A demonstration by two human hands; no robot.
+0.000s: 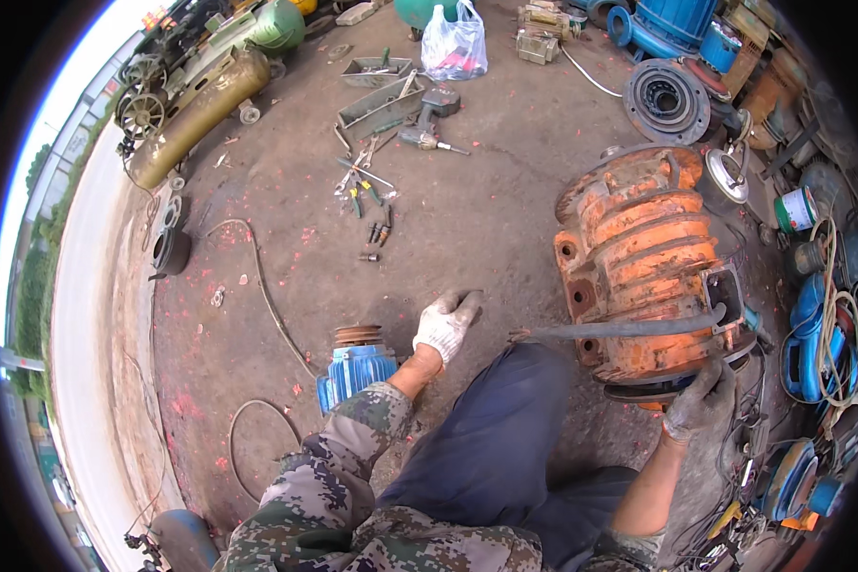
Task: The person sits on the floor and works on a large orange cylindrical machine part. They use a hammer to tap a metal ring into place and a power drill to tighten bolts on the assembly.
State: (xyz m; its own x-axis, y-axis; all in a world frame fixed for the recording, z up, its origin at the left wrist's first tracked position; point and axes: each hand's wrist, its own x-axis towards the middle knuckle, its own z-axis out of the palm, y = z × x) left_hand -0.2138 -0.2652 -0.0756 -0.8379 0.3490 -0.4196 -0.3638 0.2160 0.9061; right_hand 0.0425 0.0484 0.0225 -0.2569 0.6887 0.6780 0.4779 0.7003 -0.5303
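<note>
A large orange electric motor with worn paint and ribbed sides lies on the ground at my right. My right hand, in a dirty glove, is at its near end, fingers closed against the rim beside the dark end disc. A thick grey cable runs left from the motor's square terminal box across its body. My left hand, in a white glove with darkened fingertips, hovers over the ground in front of my knee, fingers stretched out and holding nothing. Left of that forearm stands a small blue motor with a rusty pulley.
Pliers, sockets and a cordless impact wrench lie ahead, near metal trays and a plastic bag. Motor parts and blue machines crowd the right. A loose cable curves at left, near a brass-coloured tank.
</note>
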